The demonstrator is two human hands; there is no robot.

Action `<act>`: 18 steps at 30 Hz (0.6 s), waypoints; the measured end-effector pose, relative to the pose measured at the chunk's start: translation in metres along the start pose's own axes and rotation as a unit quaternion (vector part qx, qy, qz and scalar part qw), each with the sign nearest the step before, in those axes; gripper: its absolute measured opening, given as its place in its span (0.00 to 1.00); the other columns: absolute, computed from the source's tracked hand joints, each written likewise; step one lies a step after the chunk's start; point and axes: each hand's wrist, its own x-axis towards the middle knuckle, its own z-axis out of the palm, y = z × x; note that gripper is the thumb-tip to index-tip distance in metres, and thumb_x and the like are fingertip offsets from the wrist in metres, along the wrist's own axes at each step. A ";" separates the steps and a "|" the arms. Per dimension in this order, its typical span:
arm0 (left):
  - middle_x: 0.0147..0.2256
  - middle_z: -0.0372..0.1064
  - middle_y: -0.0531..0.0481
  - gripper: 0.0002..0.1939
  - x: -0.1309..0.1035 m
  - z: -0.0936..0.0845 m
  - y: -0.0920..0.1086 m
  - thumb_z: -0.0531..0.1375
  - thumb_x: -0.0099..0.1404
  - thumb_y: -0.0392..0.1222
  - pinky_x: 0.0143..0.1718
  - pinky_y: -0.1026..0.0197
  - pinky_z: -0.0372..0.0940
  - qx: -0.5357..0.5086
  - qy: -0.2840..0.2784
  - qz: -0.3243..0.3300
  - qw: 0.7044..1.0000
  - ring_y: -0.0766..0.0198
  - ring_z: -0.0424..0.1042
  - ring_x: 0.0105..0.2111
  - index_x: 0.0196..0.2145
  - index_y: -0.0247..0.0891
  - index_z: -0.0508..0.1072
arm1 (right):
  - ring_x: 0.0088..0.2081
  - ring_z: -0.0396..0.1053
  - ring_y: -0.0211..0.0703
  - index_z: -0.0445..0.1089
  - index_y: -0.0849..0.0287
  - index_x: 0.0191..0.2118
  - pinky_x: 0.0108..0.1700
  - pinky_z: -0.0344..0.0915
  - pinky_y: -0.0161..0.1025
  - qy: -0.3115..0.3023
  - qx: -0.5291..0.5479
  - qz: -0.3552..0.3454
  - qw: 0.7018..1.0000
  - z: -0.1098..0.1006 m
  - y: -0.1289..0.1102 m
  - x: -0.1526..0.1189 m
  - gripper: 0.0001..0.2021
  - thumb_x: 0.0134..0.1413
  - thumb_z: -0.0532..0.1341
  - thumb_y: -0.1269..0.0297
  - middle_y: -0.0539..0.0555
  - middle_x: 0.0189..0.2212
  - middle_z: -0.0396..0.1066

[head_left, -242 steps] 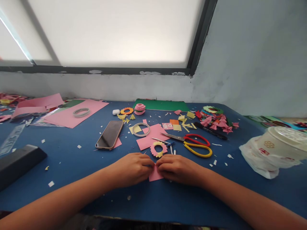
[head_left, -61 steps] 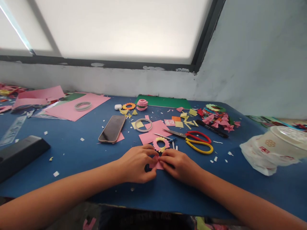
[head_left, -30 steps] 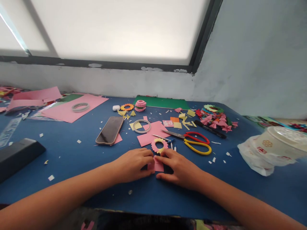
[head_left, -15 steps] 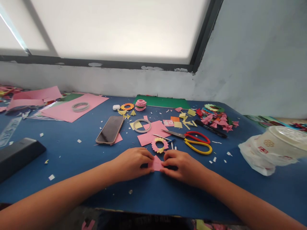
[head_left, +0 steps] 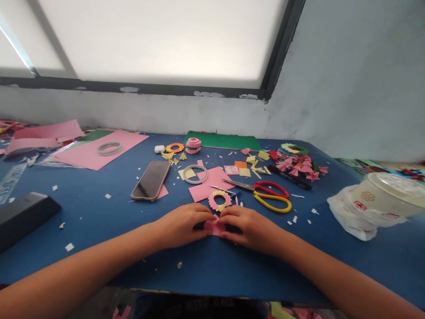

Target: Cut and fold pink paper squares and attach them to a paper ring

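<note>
Between my hands is a small piece of pink paper (head_left: pixel 214 227), its upper part bent over. My left hand (head_left: pixel 184 225) pinches its left side with thumb and fingers. On the other side my right hand (head_left: pixel 249 226) grips the right edge the same way, fingertips curled over the top. Just beyond the fingers lies a pink and yellow paper ring (head_left: pixel 219 201) with a zigzag outer edge. Scissors (head_left: pixel 270 195) with red and yellow handles rest behind my right hand, beside pink paper sheets (head_left: pixel 212 181).
A phone (head_left: pixel 151 180) lies left of centre, near a tape roll (head_left: pixel 195 174). Folded paper pieces (head_left: pixel 299 164) and a black marker (head_left: pixel 288 177) are at right, with a bagged cup (head_left: pixel 378 199) further over. A dark block-shaped object (head_left: pixel 28 217) sits at left. Paper scraps dot the blue table (head_left: pixel 109 230).
The pink paper's top part, flat and pointed before, is now bent down. My fingers have closed in nearer each other over it. The view has shifted slightly.
</note>
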 end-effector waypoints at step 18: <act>0.36 0.75 0.48 0.10 0.001 -0.015 -0.002 0.56 0.63 0.33 0.38 0.61 0.67 0.063 0.004 -0.088 0.994 0.60 0.74 0.35 0.39 0.37 0.75 | 0.37 0.68 0.41 0.71 0.62 0.37 0.39 0.66 0.36 0.032 -0.035 -0.043 0.998 0.002 0.003 0.004 0.09 0.58 0.53 0.73 0.58 0.34 0.71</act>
